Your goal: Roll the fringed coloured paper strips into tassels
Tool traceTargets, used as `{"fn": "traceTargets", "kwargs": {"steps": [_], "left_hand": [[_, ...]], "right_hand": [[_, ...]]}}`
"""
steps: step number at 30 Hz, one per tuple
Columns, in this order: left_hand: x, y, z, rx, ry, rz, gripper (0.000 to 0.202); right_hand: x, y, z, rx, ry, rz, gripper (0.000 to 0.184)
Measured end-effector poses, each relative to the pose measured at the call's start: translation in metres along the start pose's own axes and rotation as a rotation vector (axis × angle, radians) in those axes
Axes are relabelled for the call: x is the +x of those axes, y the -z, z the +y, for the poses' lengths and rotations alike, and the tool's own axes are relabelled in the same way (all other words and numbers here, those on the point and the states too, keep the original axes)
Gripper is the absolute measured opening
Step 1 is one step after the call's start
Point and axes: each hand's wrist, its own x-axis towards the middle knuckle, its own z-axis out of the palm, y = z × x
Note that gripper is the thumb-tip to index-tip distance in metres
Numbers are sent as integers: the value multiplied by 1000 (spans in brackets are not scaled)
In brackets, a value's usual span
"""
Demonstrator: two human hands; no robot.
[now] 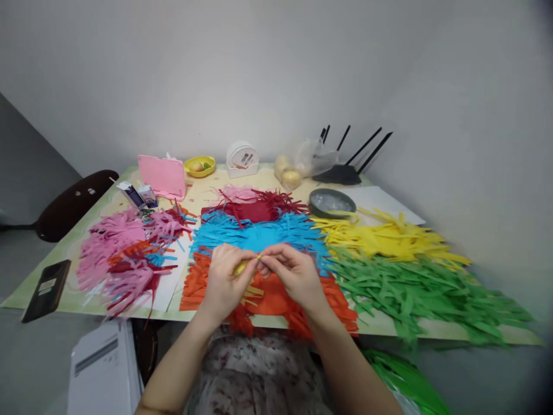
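Note:
Both my hands meet over the near middle of the table, above a pile of orange paper strips (276,300). My left hand (225,278) is closed around a small yellow paper strip (242,267), which looks partly rolled. My right hand (294,271) pinches the strip's other end with fingertips pressed together. Behind my hands lie blue strips (259,233) and dark red strips (259,208).
Green strips (415,291) and yellow strips (389,236) cover the right side, pink and mixed strips (125,253) the left. A grey bowl (332,202), a pink case (162,176), a yellow dish (199,166) and a router (345,170) stand at the back. A phone (46,288) lies at the left edge.

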Motion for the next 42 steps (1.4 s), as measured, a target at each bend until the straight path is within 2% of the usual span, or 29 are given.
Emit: {"fn": "traceTargets", "kwargs": {"steps": [3,6,12,16,21,25,30,34,42], "left_hand": [[-1,6,0,67,-36,-72,12],[-4,5,-1,2,1,-91,11],[-11,-7,1,-371,326,-12,10],[-11,-10,7,-565,431,-31,13],[-13,-8,6,-635,463,-108,14],[-17,-8,2,-568,484,-104,9],[-16,-9,2,-712,518,-155,16],[-13,-10,1,-737,539,-151,19],[-19,-4,-9,-683,568,-63,17]], "right_hand": [[-3,1,0,-57,2,-46,23],[-5,0,0,-126,16,-31,21],[-8,-6,2,-186,63,57,21],[-9,-8,3,-262,122,101,20],[-9,-8,7,-319,121,158,19],[-5,-2,6,-339,76,66,20],[-2,9,-1,-301,48,19,21],[-6,6,-6,-365,64,3,20],[-10,-7,-7,-380,110,162,22]]}}
